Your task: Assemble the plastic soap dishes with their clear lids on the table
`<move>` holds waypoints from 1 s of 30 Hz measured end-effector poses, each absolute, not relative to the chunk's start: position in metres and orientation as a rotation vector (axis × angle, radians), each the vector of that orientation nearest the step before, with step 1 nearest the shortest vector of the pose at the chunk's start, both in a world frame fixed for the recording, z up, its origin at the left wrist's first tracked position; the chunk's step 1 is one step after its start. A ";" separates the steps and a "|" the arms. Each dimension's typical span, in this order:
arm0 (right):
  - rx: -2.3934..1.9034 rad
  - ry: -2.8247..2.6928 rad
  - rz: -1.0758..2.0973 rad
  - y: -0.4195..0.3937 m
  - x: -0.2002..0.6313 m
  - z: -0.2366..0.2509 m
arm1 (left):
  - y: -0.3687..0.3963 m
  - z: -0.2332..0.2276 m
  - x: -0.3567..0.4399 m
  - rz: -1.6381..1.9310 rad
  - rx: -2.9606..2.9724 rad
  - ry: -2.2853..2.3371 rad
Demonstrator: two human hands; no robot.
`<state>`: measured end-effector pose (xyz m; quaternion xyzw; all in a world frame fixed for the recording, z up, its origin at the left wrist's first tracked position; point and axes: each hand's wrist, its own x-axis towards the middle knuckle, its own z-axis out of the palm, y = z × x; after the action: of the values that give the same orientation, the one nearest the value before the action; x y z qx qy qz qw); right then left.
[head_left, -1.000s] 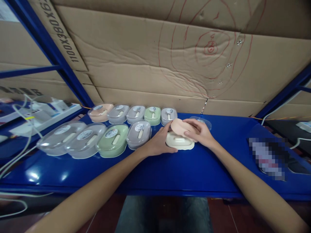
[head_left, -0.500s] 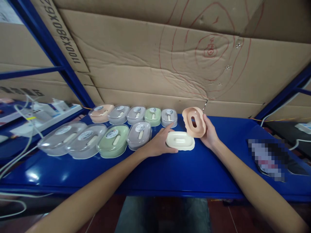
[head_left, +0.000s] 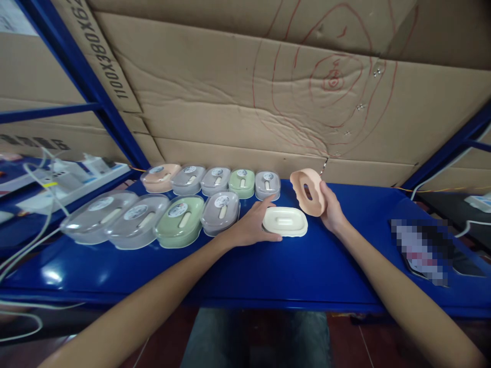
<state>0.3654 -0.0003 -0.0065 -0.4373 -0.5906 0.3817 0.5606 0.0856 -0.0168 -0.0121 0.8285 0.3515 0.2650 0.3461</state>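
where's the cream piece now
In the head view, the cream piece sits right of centre on the blue table, the left hand at its left end, the peach piece to its upper right.

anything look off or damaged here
The cardboard wall behind the blue table is creased, with uneven red rings scrawled across it, odd for a backing panel. The item at far right is pixelated, so I can't judge it.

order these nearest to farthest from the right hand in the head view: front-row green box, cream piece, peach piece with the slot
1. Peach piece with the slot: held in the right hand
2. Cream piece: just to the hand's left
3. Front-row green box: much farther left
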 end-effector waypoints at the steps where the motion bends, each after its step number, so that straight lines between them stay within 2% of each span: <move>1: -1.045 -1.473 0.800 -0.002 0.366 -0.006 | -0.016 -0.012 0.086 0.687 2.150 0.914; 6: -0.959 -2.001 0.203 -0.018 0.362 0.001 | -0.014 -0.014 0.086 0.713 2.144 0.878; 9: -0.915 -2.173 0.052 -0.024 0.358 0.004 | -0.012 -0.017 0.086 0.769 2.119 0.862; 30: -0.831 -2.366 0.082 -0.030 0.347 0.005 | -0.020 -0.003 0.087 0.966 2.160 0.820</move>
<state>0.3470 -0.0298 0.0050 -0.3148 -0.8962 0.0312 0.3111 0.0874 -0.0204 -0.0026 0.8191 0.3111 0.3663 0.3133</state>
